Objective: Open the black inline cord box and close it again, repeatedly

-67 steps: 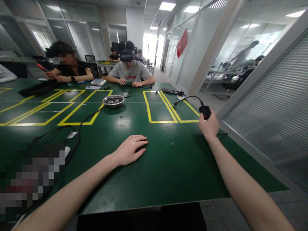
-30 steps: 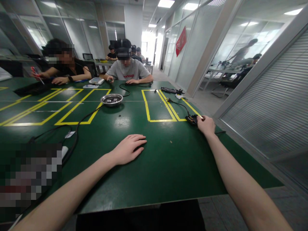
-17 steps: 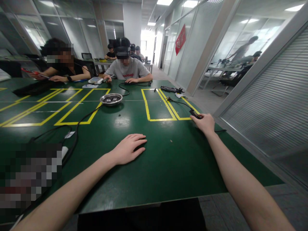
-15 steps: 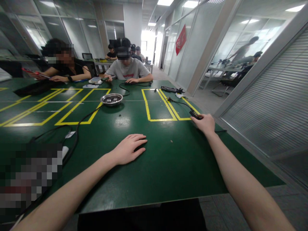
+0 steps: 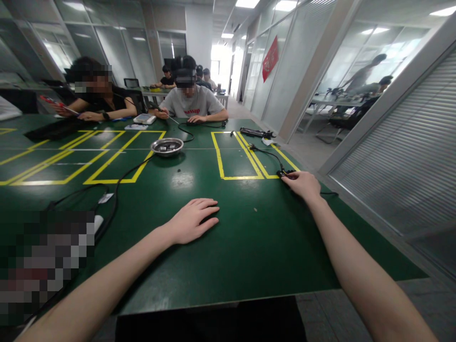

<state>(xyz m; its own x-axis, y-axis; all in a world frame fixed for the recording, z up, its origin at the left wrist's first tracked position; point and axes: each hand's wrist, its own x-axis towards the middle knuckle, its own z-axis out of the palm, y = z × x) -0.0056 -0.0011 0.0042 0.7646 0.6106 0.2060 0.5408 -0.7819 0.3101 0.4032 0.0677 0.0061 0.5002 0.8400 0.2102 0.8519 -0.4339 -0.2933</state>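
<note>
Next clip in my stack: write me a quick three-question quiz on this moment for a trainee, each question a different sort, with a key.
1. What is the right hand touching?
A. a chair
B. a black device
C. a red sign

2. True or false: the left hand is gripping a screwdriver.

3. Fill in the colour: the tape on the table is ____.

Key
1. B; the device is at the right hand's fingertips, though the hand hides part of it.
2. False; the left hand rests on the table with no tool showing in it.
3. Yellow.
</note>
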